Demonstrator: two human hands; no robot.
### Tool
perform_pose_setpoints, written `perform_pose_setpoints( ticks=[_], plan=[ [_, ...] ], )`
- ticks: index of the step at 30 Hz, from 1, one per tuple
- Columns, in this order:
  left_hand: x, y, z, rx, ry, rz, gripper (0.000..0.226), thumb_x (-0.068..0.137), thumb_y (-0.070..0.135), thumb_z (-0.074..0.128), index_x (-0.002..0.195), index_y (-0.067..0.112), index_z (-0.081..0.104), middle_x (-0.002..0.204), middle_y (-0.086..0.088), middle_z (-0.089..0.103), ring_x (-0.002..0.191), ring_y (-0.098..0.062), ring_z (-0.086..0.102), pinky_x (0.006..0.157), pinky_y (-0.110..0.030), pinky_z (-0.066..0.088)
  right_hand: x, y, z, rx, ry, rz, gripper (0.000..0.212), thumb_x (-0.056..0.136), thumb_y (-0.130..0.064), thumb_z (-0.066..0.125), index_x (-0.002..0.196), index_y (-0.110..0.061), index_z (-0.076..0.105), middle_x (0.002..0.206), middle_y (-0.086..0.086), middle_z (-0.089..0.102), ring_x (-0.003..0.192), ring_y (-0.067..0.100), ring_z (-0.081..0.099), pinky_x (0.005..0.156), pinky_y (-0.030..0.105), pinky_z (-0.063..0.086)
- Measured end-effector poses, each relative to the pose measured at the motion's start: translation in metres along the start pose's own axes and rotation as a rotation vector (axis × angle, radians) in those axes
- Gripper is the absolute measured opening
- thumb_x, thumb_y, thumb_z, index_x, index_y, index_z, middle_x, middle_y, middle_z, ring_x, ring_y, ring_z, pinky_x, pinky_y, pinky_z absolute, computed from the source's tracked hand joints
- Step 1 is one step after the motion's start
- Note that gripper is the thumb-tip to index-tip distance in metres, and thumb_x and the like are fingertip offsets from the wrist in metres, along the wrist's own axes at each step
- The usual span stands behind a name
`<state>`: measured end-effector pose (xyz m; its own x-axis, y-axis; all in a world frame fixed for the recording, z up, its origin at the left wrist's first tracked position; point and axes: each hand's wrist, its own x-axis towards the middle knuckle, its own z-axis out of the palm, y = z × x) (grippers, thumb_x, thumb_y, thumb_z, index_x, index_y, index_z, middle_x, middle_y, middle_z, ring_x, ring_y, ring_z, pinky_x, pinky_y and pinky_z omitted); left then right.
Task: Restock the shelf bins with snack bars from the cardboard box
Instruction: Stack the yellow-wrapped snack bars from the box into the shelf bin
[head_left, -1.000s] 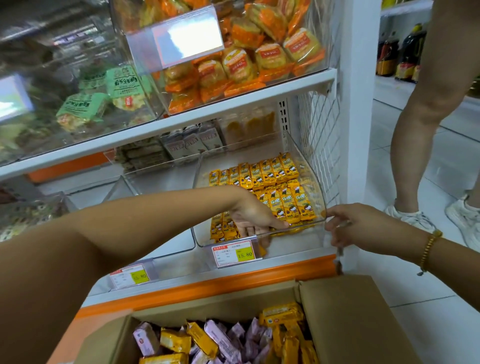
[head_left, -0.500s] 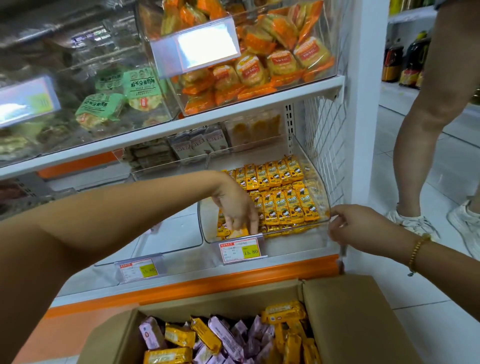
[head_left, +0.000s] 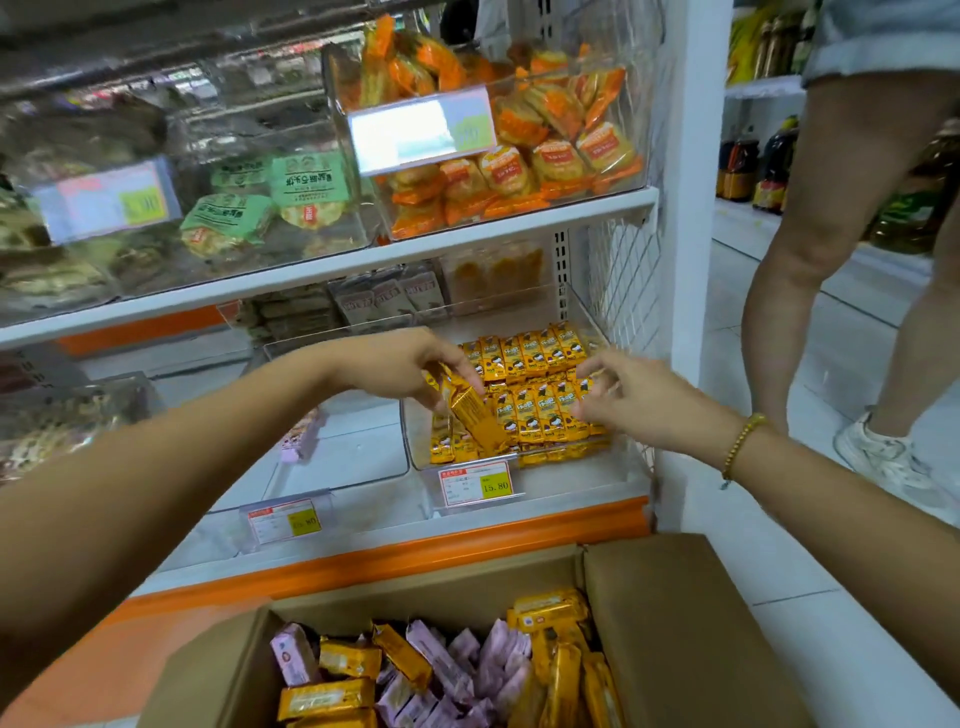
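A clear shelf bin (head_left: 628, 465) on the lowest shelf holds rows of yellow snack bars (head_left: 535, 353). My left hand (head_left: 410, 369) is over the bin's left side and pinches a yellow snack bar (head_left: 472, 415) that tilts down into the bin. My right hand (head_left: 634, 400) hovers over the bin's right side, fingers loosely spread above the bars, holding nothing. Below, an open cardboard box (head_left: 691, 634) contains yellow bars (head_left: 327, 699) and pink bars (head_left: 441, 660).
An almost empty clear bin (head_left: 343, 457) stands left of the yellow one, with a pink bar (head_left: 298, 441) in it. Price tags (head_left: 475, 483) hang at the bins' fronts. Upper shelf bins hold orange and green packs. A person's legs (head_left: 810, 249) stand at right on the tiled floor.
My left hand lifted from the bin's front row and now holds a yellow bar tilted over the bin. My right hand left the bin's right edge and moved in over the bars.
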<state>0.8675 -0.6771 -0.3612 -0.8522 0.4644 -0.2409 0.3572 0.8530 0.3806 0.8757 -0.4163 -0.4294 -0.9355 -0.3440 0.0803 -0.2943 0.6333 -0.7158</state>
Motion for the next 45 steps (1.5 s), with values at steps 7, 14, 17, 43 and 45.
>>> perform_pose_setpoints(
  ticks=[7, 14, 17, 43, 45],
  plan=[
    [-0.056, 0.007, 0.011, -0.298, 0.14, 0.079, 0.038, 0.082, -0.015, 0.059, 0.104, 0.015, 0.066, 0.097, -0.012, 0.065, 0.085, -0.009, 0.058, 0.078, -0.023, 0.049, -0.002, -0.031, 0.049, 0.396, -0.39, -0.128, 0.047, 0.087, -0.015, 0.067, 0.13, -0.022, 0.051, 0.11, 0.002, 0.061, 0.082, 0.012, 0.067, 0.069, 0.024, 0.057],
    [-0.07, -0.026, 0.04, -0.424, 0.439, -0.188, 0.044, 0.081, -0.009, 0.065, 0.111, 0.022, 0.058, 0.11, 0.004, 0.065, 0.103, -0.009, 0.061, 0.093, -0.03, 0.049, -0.009, -0.049, 0.072, -0.024, 0.198, -0.31, 0.032, 0.077, -0.023, 0.076, 0.106, -0.021, 0.062, 0.085, -0.017, 0.054, 0.064, -0.004, 0.049, 0.058, 0.01, 0.035],
    [-0.058, -0.048, 0.067, -0.315, 0.586, -0.412, 0.048, 0.083, 0.003, 0.067, 0.129, 0.007, 0.054, 0.127, -0.006, 0.06, 0.112, -0.018, 0.059, 0.094, -0.027, 0.046, -0.005, -0.049, 0.079, -0.197, 0.283, -0.28, 0.032, 0.079, -0.029, 0.072, 0.108, -0.023, 0.059, 0.1, -0.01, 0.052, 0.082, 0.004, 0.049, 0.067, 0.02, 0.037],
    [-0.089, -0.041, 0.198, -0.912, 1.015, -0.335, 0.034, 0.092, -0.003, 0.052, 0.122, 0.014, 0.058, 0.109, 0.007, 0.064, 0.101, 0.004, 0.06, 0.09, -0.01, 0.046, 0.077, -0.058, 0.14, -0.071, -0.039, 0.077, 0.03, 0.091, -0.008, 0.054, 0.118, -0.009, 0.067, 0.123, 0.01, 0.063, 0.113, 0.027, 0.056, 0.098, 0.033, 0.045],
    [-0.099, -0.045, 0.222, -0.939, 1.046, -0.409, 0.032, 0.092, -0.003, 0.052, 0.118, 0.014, 0.058, 0.108, 0.005, 0.066, 0.099, 0.004, 0.061, 0.087, -0.009, 0.046, 0.078, -0.058, 0.138, -0.068, -0.086, 0.068, 0.033, 0.094, -0.01, 0.051, 0.125, -0.012, 0.062, 0.13, 0.009, 0.059, 0.115, 0.027, 0.056, 0.091, 0.028, 0.044]
  ],
)
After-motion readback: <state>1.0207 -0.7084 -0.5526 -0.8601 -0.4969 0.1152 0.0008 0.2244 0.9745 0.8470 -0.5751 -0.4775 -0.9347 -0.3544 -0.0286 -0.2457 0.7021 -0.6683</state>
